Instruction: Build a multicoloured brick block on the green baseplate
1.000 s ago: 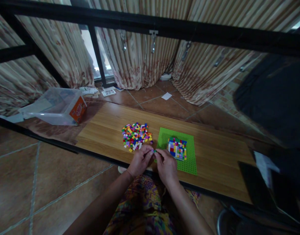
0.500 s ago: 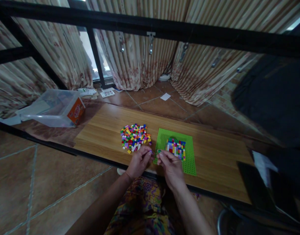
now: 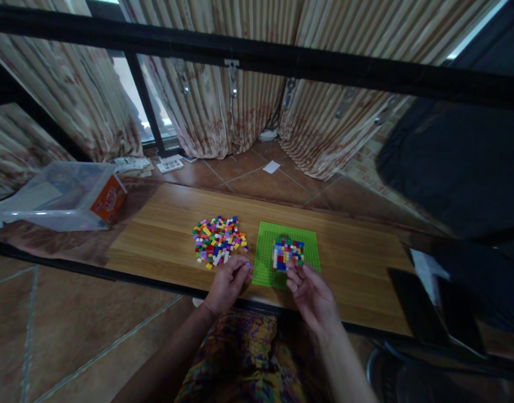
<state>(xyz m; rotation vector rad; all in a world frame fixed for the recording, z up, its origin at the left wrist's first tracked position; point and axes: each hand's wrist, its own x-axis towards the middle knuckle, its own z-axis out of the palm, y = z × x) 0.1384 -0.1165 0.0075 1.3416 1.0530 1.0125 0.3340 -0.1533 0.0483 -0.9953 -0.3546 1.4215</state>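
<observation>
My left hand point(image 3: 226, 284) is closed in a pinch on a small purple brick point(image 3: 247, 265), just in front of the pile of loose bricks point(image 3: 218, 238). My right hand point(image 3: 315, 294) has its fingers drawn together around a small green brick point(image 3: 300, 262). It hovers by the near edge of the multicoloured brick build point(image 3: 284, 250), which sits on a green baseplate point(image 3: 265, 240). The fingers cover part of the build's near side and the baseplate's lower right corner.
Under everything lies a wooden board point(image 3: 156, 224) on a black-edged table. A clear plastic bin point(image 3: 67, 193) with an orange label stands at the left. Dark flat panels point(image 3: 416, 302) lie at the right end. A black metal bar point(image 3: 257, 47) crosses above.
My right hand has moved right, away from my left hand, carrying the green brick to the build's near edge. The left hand keeps its pinch. The whole view has shifted slightly.
</observation>
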